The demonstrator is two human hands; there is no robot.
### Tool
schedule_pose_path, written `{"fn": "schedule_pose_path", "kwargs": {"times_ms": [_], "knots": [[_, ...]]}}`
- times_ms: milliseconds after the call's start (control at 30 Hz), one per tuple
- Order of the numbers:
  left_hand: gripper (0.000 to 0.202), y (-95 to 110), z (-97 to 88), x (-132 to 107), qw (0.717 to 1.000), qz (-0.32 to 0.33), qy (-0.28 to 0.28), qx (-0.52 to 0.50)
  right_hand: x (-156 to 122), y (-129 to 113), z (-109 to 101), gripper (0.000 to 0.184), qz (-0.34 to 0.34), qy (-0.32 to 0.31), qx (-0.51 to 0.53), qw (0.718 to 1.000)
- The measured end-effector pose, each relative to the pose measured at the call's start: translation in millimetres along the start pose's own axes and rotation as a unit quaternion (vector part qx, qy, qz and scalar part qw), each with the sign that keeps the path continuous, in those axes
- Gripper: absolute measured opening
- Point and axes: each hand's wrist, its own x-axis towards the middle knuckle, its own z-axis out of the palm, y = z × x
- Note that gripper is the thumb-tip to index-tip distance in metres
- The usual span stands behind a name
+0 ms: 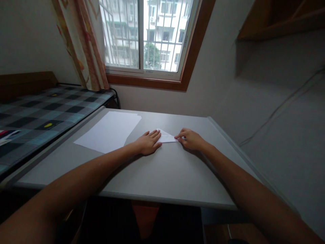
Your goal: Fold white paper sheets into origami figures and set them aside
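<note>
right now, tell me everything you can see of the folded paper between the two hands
The folded paper is small, white and thin-looking, with a roughly triangular outline and faint creases. It lies on the pale table, right of the larger white paper. The left hand rests flat over its left end, and the right hand touches its narrow right tip. Its covered ends are hidden.

A brown-framed, barred window [140,40] is admitting daylight; beyond it, a pale building [170,27] and a green tree [151,56] are showing. A patterned curtain [83,44] is hanging at its left side. At far left, a bed with a checked cover [57,106] is standing. A wooden shelf [281,25] is projecting from the right wall [274,71]; a cable [276,110] is running slantwise below.
</note>
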Motion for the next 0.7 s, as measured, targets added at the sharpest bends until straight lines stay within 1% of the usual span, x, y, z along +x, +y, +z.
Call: {"fn": "schedule_pose_path", "kwargs": {"times_ms": [167, 367, 533, 633, 700], "knots": [[0.066, 1, -0.7, 0, 1.000, -0.001, -0.011, -0.003, -2, -4, -1, 0.034, -0.024, 0.001, -0.032, 0.999], [0.065, 2, -8.8, 1, 0.999, -0.010, -0.033, -0.032, -3, -13, -11, 0.032, -0.056, -0.013, -0.096, 0.994], [0.068, -5, -14.7, -1, 0.998, -0.046, -0.027, -0.019, -6, -10, -10, 0.033, -0.051, -0.010, -0.085, 0.995], [0.072, -10, -12.6, -3, 0.996, -0.074, -0.045, 0.003, -6, -7, -9, 0.031, -0.039, -0.017, -0.081, 0.996], [0.074, -12, -11.2, -3, 0.995, -0.080, -0.056, 0.014, -6, -6, -10, 0.029, -0.038, -0.018, -0.085, 0.995]]}}
